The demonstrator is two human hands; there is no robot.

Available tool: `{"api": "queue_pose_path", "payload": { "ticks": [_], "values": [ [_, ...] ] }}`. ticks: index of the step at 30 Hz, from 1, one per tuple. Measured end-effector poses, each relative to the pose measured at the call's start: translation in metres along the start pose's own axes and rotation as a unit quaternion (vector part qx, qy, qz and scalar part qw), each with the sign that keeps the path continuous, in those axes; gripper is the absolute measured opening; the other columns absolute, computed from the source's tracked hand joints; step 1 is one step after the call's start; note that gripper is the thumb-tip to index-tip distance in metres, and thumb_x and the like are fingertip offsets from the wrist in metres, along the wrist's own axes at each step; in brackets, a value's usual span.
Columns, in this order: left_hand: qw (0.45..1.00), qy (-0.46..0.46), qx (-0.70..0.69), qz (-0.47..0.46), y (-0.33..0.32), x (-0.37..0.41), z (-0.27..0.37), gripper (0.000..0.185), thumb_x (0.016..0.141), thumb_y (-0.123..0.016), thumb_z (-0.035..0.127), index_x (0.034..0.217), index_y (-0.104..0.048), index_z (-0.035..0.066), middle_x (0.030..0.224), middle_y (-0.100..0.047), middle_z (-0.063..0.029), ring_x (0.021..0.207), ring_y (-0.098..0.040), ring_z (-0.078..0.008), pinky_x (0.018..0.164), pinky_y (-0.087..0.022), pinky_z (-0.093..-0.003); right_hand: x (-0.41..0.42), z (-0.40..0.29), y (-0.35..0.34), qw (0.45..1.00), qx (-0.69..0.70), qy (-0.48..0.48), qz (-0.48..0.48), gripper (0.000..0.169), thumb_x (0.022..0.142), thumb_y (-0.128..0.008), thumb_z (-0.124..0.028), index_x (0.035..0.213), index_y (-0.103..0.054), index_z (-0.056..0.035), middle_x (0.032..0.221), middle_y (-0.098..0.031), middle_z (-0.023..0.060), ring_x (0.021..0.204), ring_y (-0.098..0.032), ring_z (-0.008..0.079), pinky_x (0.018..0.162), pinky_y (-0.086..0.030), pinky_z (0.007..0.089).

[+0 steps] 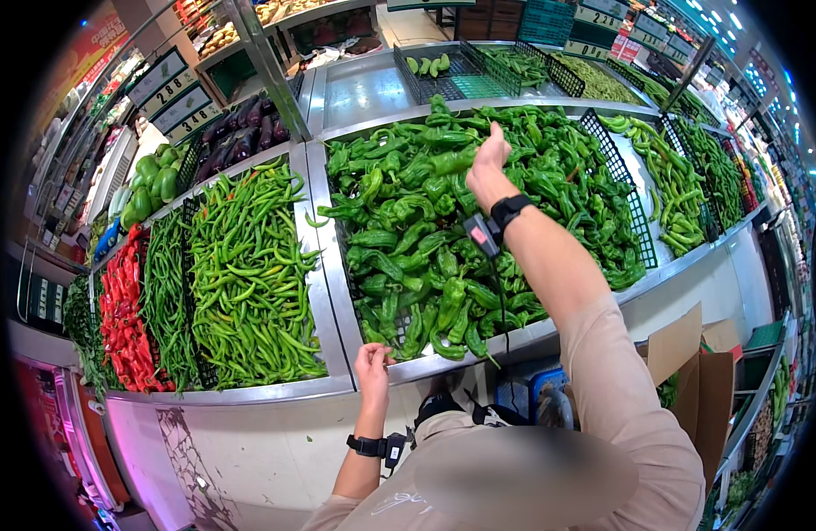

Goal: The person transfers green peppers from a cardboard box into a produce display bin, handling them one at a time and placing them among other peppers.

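Observation:
A wide heap of wrinkled green peppers (pixel 447 259) fills the display bin before me. My right hand (pixel 491 154) reaches across to the far part of this heap, thumb raised. A lighter green pepper (pixel 453 162) extends leftward from its palm, and the fingers around it are mostly hidden. At the bin's near metal rim (pixel 421 369), my left hand (pixel 373 367) hovers or rests with fingers loosely curled. Nothing shows in it, and the nearest peppers lie just beyond its fingertips. I cannot tell whether it touches the rim.
Slender green chillies (pixel 255 279) and red peppers (pixel 125 318) lie in the left bin, with eggplants (pixel 242 133) behind. A black plastic divider (pixel 620 179) borders the heap on the right. An upright metal post (pixel 268 66) stands at the back left. Cardboard boxes (pixel 703 391) stand low at right.

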State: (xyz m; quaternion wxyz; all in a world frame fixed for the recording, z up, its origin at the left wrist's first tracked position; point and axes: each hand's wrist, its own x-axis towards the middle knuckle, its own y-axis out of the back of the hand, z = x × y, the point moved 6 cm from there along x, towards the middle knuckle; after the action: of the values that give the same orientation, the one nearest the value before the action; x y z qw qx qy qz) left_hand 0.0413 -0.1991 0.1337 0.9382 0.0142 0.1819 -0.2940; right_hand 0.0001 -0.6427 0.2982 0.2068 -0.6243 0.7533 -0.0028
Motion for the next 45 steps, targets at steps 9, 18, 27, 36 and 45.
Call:
{"api": "queue_pose_path", "payload": {
  "ticks": [9,18,27,36,45],
  "values": [
    [0.999,0.041,0.026,-0.019,-0.006,-0.006,-0.017,0.013,0.099,-0.053,0.020,0.097,-0.057,0.007,0.088,-0.066,-0.0043,0.068,-0.061,-0.0095,0.055,-0.040,-0.0211,0.006,0.036,0.080,0.869,-0.367,0.067,-0.326,0.075,0.088,-0.062,-0.050,0.135,-0.044,0.0055,0.133,-0.049,0.0232,0.119,-0.051,0.0314,0.100,-0.041,0.0391],
    [0.991,-0.101,0.037,-0.085,-0.105,0.012,0.017,0.012,0.098,-0.054,0.012,0.087,-0.053,0.008,0.071,-0.051,0.0014,0.058,-0.044,-0.0044,0.050,-0.033,-0.0189,-0.130,-0.162,0.270,0.617,-0.609,0.284,-0.410,0.037,0.088,-0.065,-0.026,0.111,-0.055,0.0019,0.106,-0.060,0.0201,0.100,-0.059,0.0356,0.086,-0.048,0.0431],
    [0.951,-0.121,0.056,-0.278,-0.264,-0.045,0.024,0.009,0.098,-0.050,0.006,0.090,-0.052,0.005,0.069,-0.046,0.0034,0.057,-0.037,-0.0038,0.049,-0.026,-0.0192,-0.257,-0.300,0.626,0.890,-0.289,0.256,0.242,0.010,0.094,-0.057,-0.013,0.091,-0.061,-0.0041,0.076,-0.061,0.0004,0.065,-0.056,0.0062,0.060,-0.042,0.0190],
    [0.617,-0.225,0.233,-0.717,-0.359,-0.243,0.011,0.043,0.083,-0.063,0.013,0.123,-0.052,0.002,0.118,-0.059,-0.0141,0.097,-0.059,-0.0235,0.082,-0.047,-0.0327,-0.237,-0.224,0.669,0.942,-0.022,0.239,0.233,0.009,0.090,-0.061,-0.013,0.087,-0.061,-0.0039,0.068,-0.058,0.0005,0.058,-0.054,0.0086,0.052,-0.040,0.0225],
    [0.643,-0.109,0.306,-0.694,-0.322,-0.238,-0.018,0.016,0.089,-0.064,0.015,0.090,-0.061,-0.001,0.081,-0.067,-0.0125,0.079,-0.065,-0.0263,0.074,-0.050,-0.0364,-0.176,-0.229,0.649,0.955,-0.086,0.214,0.186,0.013,0.087,-0.064,-0.011,0.082,-0.060,0.0004,0.068,-0.059,0.0028,0.054,-0.053,0.0075,0.051,-0.042,0.0224]
  ]
}}
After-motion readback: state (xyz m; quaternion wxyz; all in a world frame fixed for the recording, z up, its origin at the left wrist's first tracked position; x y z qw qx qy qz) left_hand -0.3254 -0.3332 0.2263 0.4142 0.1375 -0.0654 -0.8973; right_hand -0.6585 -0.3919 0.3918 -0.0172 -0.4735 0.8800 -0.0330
